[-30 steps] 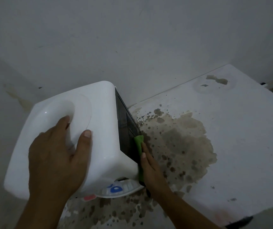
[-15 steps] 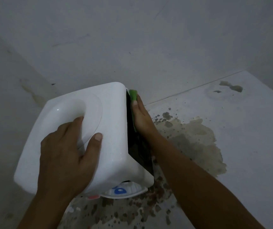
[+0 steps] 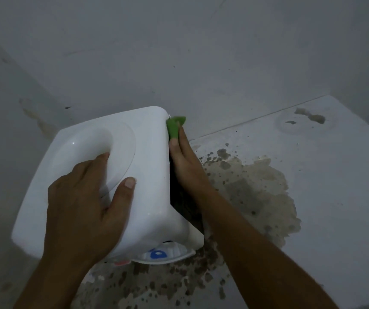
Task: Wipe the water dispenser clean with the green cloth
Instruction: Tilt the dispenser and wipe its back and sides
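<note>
Pressing the green cloth [image 3: 174, 128] flat under straight, closed fingers, the right hand [image 3: 184, 161] lies against the dark side of the white water dispenser [image 3: 147, 166], centre frame near its upper corner. Left hand [image 3: 83, 197] spread on the dispenser top, fingertips in the round recess. Stained counter [image 3: 326, 179] fills lower right.
</note>
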A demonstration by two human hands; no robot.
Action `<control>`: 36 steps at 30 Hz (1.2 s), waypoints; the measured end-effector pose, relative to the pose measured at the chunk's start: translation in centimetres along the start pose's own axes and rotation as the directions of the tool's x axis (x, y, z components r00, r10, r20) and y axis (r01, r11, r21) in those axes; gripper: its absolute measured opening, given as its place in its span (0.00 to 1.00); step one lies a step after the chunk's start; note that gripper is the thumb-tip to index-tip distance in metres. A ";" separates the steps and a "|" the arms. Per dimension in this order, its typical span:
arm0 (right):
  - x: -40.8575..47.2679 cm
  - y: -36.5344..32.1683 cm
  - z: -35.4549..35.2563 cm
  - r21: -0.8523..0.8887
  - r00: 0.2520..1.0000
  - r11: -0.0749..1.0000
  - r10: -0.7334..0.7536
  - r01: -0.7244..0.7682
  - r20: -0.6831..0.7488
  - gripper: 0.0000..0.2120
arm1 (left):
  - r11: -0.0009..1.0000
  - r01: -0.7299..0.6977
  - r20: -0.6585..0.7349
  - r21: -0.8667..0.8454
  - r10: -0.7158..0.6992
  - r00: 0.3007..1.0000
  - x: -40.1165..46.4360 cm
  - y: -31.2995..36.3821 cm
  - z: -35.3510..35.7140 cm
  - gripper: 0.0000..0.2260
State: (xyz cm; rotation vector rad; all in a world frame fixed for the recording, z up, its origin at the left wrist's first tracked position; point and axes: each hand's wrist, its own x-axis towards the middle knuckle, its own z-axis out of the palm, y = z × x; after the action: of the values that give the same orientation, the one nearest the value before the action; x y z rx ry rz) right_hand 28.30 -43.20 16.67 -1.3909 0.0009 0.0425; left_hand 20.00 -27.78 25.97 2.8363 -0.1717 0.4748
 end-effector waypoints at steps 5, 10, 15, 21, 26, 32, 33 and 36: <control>2.5 -1.5 0.3 0.019 0.997 1.000 0.019 -0.017 -0.077 0.25 | 1.000 -0.008 -0.001 0.003 0.008 1.000 -0.2 -0.1 0.1 0.29; -3.8 -0.3 0.5 0.099 0.997 0.993 -0.071 0.072 -0.013 0.22 | 1.000 -0.005 -0.006 0.021 0.005 1.000 -0.4 0.0 0.2 0.29; -2.9 2.6 0.3 0.164 0.993 0.980 -0.118 0.116 0.001 0.24 | 1.000 -0.016 0.021 0.007 0.016 1.000 0.0 -0.3 0.2 0.29; 2.6 5.2 -1.6 -0.041 0.997 0.998 0.039 -0.042 -0.059 0.23 | 1.000 -0.019 -0.001 0.000 0.019 1.000 0.0 -0.4 0.3 0.29; -0.6 6.8 -1.7 -0.026 0.993 0.993 0.116 -0.117 -0.028 0.23 | 1.000 0.002 -0.003 0.003 -0.002 1.000 -0.1 -0.4 0.3 0.30; -11.0 9.4 -1.5 -0.035 0.994 0.995 0.092 -0.090 0.063 0.21 | 1.000 -0.005 0.024 0.006 0.005 1.000 -0.1 -0.3 0.3 0.31; -10.9 9.6 -1.5 -0.057 0.992 0.994 0.102 -0.098 0.071 0.21 | 1.000 -0.010 0.013 0.010 0.009 1.000 -0.1 -0.3 0.3 0.31; -7.2 9.0 -1.5 -0.055 0.988 0.988 0.148 -0.145 0.039 0.22 | 1.000 -0.010 0.001 0.001 0.010 1.000 -0.2 -0.2 0.4 0.31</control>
State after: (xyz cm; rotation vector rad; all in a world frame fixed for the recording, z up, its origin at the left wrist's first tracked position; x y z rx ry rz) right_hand 20.87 -43.31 7.73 -1.4397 0.0663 0.1965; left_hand 19.93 -27.67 25.49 2.8375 -0.1864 0.4757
